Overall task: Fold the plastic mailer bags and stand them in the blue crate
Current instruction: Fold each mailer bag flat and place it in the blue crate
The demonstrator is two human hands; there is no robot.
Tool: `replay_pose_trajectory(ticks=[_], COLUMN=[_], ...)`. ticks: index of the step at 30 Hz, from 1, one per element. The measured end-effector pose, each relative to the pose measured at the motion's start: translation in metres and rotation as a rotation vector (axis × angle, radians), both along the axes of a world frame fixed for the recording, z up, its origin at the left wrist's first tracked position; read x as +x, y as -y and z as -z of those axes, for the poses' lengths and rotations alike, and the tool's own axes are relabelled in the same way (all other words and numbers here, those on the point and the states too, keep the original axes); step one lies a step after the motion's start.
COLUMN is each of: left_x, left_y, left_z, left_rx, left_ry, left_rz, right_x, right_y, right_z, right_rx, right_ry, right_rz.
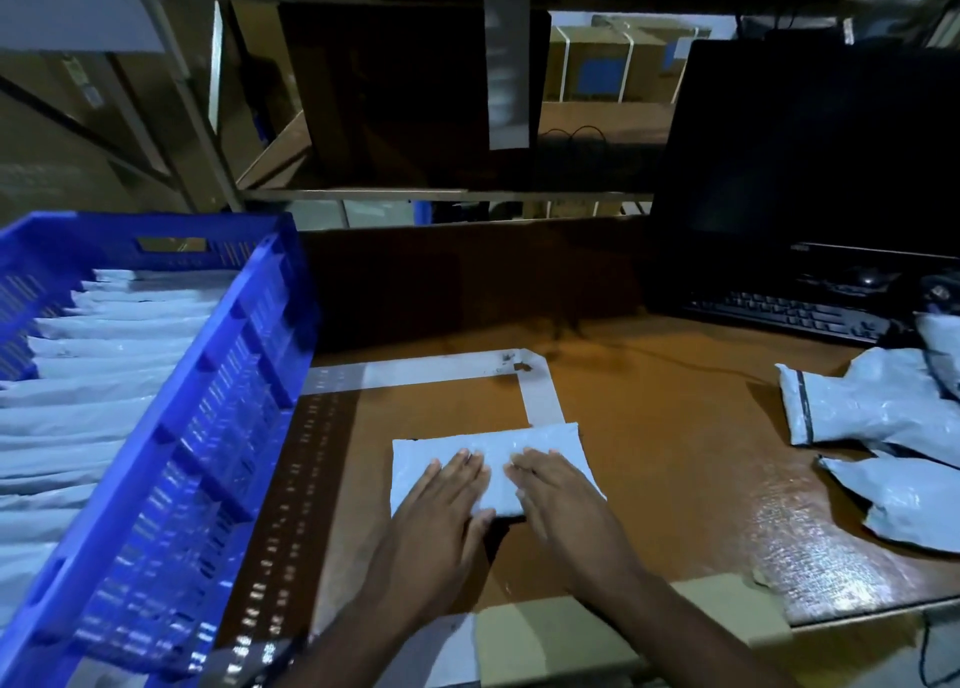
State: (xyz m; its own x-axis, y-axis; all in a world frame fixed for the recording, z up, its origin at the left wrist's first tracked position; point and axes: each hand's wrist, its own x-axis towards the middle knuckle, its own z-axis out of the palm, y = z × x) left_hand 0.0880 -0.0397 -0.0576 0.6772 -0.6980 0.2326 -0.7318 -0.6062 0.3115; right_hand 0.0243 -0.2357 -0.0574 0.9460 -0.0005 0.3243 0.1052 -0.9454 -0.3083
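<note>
In the head view, a folded pale grey plastic mailer bag (493,466) is seen lying flat on the brown wooden table (675,453), near the middle of the picture and partly over a strip of pale tape (543,401) that marks a rectangle on the tabletop. Both hands are laid on the bag side by side. The left hand (441,510) is spread flat with its fingers straight and close together, pressed on the left half of the bag; nothing is gripped by it. The right hand (558,505) is likewise held flat, fingers straight, pressed on the right half, with its thumb side at the bag's near edge; nothing is clasped.

To the left, just beside the bag's place on the table, a large blue slatted plastic crate (218,427) is set. A row of folded grey mailer bags (93,391) is stood on edge inside it, one behind another, filling most of its visible length.

At the right edge of the table, well apart from the hands, a loose pile of unfolded grey mailer bags (883,427) is heaped. Behind it a black keyboard (789,313) and a dark computer monitor (810,167) are placed. Metal shelving (197,115) with cardboard boxes is seen beyond the table.
</note>
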Motion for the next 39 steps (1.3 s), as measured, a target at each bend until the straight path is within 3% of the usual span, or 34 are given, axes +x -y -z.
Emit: replay_pose_trajectory(ticks=[6, 11, 14, 19, 22, 29, 39], left_x=[-0.011, 0.005, 0.006, 0.019, 0.009, 0.009, 0.001], left_y=[-0.006, 0.005, 0.01, 0.029, 0.02, 0.016, 0.013], left_z=[0.004, -0.011, -0.024, -0.023, 0.002, 0.005, 0.002], left_rx=[-0.015, -0.005, -0.104, -0.154, -0.014, 0.078, 0.026], left_ry=[0.016, 0.07, 0.01, -0.064, 0.086, 0.062, 0.057], left_rz=[0.053, -0.065, -0.136, -0.179, -0.047, -0.047, -0.036], right_x=[-0.017, 0.012, 0.012, 0.023, 0.007, 0.007, 0.001], right_y=[-0.007, 0.002, 0.002, -0.006, -0.009, -0.009, -0.011], right_z=[0.008, -0.024, -0.032, -0.02, 0.0, -0.002, -0.006], right_rx=[-0.002, 0.095, 0.185, -0.071, -0.157, -0.159, -0.158], right_ry=[0.023, -0.053, -0.112, -0.078, -0.122, -0.159, -0.125], right_rz=[0.003, 0.032, 0.053, 0.142, 0.109, 0.09, 0.072])
